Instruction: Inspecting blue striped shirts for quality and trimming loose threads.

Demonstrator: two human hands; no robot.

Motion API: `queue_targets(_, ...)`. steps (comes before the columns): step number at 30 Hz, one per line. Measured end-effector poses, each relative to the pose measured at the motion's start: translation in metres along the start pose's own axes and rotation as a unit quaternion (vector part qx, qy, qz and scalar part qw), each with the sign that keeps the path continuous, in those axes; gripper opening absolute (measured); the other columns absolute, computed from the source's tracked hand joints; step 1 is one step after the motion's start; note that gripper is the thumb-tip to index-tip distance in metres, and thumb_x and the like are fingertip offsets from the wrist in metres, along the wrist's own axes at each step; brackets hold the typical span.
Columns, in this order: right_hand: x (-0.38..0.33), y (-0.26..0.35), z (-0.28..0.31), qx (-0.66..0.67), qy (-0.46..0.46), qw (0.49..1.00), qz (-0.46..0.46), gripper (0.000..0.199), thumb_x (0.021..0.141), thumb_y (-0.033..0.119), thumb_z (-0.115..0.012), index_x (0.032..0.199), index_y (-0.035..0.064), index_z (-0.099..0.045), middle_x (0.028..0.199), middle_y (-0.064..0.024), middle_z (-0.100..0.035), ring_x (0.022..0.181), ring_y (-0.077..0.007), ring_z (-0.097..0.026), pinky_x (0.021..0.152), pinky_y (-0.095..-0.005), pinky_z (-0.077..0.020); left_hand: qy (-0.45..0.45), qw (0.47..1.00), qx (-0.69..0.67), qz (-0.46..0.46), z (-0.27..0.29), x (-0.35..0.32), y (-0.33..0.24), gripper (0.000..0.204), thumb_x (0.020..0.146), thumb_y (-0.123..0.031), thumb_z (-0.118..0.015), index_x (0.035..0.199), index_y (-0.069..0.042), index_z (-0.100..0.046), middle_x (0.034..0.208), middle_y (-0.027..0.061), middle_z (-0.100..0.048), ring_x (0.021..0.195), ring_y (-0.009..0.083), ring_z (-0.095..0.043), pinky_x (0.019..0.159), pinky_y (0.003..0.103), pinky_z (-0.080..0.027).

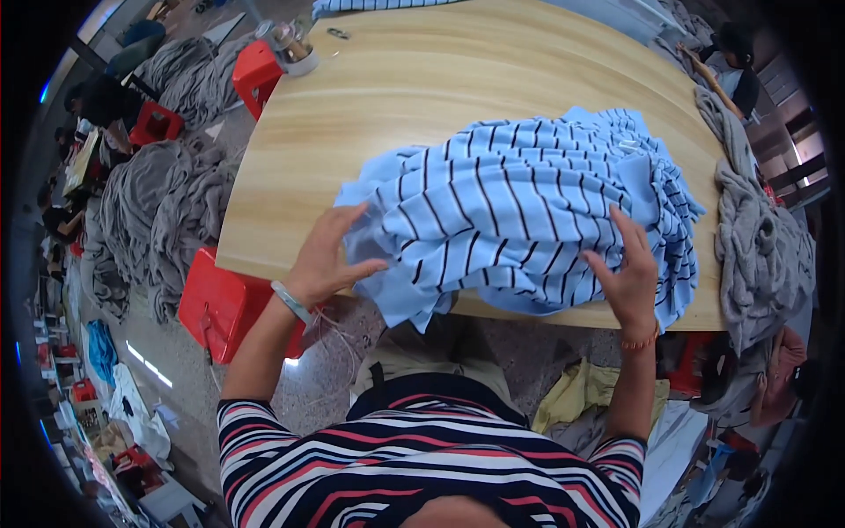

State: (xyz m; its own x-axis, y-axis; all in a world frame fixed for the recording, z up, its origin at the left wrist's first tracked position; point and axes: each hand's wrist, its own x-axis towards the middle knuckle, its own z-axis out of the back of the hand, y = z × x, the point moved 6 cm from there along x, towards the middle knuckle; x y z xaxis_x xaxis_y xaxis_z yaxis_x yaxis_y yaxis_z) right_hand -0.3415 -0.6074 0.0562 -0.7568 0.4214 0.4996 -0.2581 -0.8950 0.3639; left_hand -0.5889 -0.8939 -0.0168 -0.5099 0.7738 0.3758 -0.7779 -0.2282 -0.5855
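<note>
Just toward two o'clock of centre, on the table (352, 114), blue striped fabric (519, 207) lies bunched between left hand (324, 257) and right hand (632, 275), fingers spread and unclenched, its overhanging seven-o'clock corner liable to slip floorward if tugged.

The head view looks steeply down through the left of two side-by-side fisheyes, from just above the navy, white and red striped knit shirt (414, 449) at six o'clock. It faces twelve, across the pale wood-grained surface (352, 123), at close range; edges bend near its dark, round rim.
</note>
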Motion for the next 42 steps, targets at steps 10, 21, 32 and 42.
queue_targets(10, 0.028, -0.028, 0.002, 0.033, 0.058, 0.998, 0.005, 0.031, 0.081, -0.004, -0.057, 0.11, 0.0024, -0.064, 0.088, -0.0086, -0.061, 0.071, -0.0144, -0.056, 0.063, -0.0252, -0.0431, -0.146, 0.954, -0.231, 0.121, 0.01, -0.034, -0.036, 0.01, 0.09, -0.006, -0.06, 0.099, -0.002, -0.057, 0.087, 0.0046, -0.058, 0.077, 0.0128, -0.053, 0.068, 0.026, -0.045)
queue_targets(21, 0.206, -0.042, 0.133, -0.187, -0.243, 0.95, 0.064, 0.029, 0.096, 0.028, -0.049, 0.114, 0.0087, -0.062, 0.092, -0.0226, -0.063, 0.086, -0.0391, -0.064, 0.074, -0.0382, -0.0502, -0.169, 0.879, -0.446, 0.017, 0.116, 0.129, -0.057, 0.02, 0.093, -0.017, -0.064, 0.104, 0.0, -0.061, 0.089, -0.0014, -0.062, 0.077, 0.0026, -0.053, 0.069, 0.017, -0.043)
queue_targets(32, 0.135, -0.078, 0.013, -0.179, 0.044, 0.983, -0.011, 0.051, 0.083, 0.038, -0.07, 0.127, 0.0151, -0.056, 0.106, -0.0154, -0.059, 0.099, -0.0317, -0.06, 0.085, -0.0408, -0.049, -0.059, 0.98, -0.084, -0.169, -0.034, 0.123, -0.061, 0.037, 0.076, -0.024, -0.078, 0.106, -0.007, -0.064, 0.108, 0.0108, -0.062, 0.105, 0.0289, -0.056, 0.094, 0.038, -0.043)
queue_targets(42, -0.003, -0.037, -0.028, 0.049, 0.173, 0.982, -0.052, 0.046, 0.088, 0.008, -0.058, 0.132, 0.0021, -0.047, 0.113, -0.0208, -0.049, 0.099, -0.0389, -0.056, 0.085, -0.0413, -0.0466, 0.275, 0.92, -0.187, -0.207, -0.095, 0.104, -0.137, 0.024, 0.08, -0.015, -0.073, 0.093, -0.001, -0.059, 0.083, 0.0132, -0.056, 0.075, 0.0264, -0.053, 0.07, 0.035, -0.044)
